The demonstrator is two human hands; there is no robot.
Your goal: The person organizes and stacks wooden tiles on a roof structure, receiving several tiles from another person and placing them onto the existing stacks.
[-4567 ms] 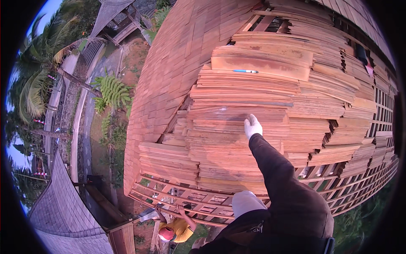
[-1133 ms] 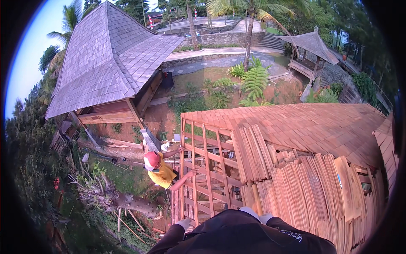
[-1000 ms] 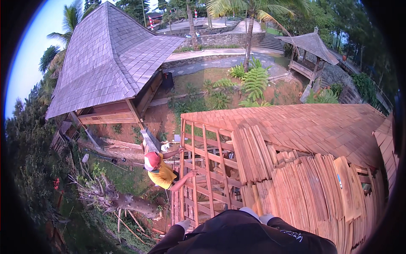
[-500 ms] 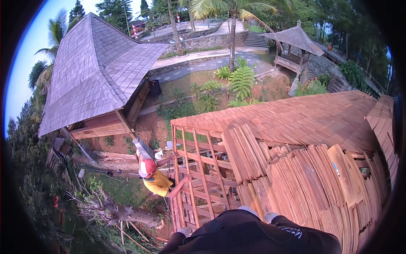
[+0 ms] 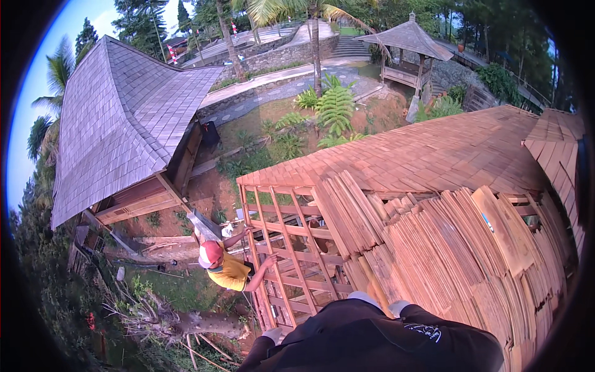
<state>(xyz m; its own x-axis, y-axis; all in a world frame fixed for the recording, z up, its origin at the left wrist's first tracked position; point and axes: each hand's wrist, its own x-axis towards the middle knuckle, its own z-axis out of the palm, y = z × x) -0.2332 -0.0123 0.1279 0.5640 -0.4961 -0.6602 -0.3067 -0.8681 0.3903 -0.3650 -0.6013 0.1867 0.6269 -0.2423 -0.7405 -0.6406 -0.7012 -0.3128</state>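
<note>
Crouched on the roof frame [image 5: 291, 254], the left hand [image 5: 271, 335] rests gloved on a near batten, grip unclear, right hand hidden; loose shingles [image 5: 446, 248] wait right, needing a careful reach.

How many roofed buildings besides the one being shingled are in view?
2: a large grey-shingled building at left and a small open pavilion at top; trees may hide others.
</note>
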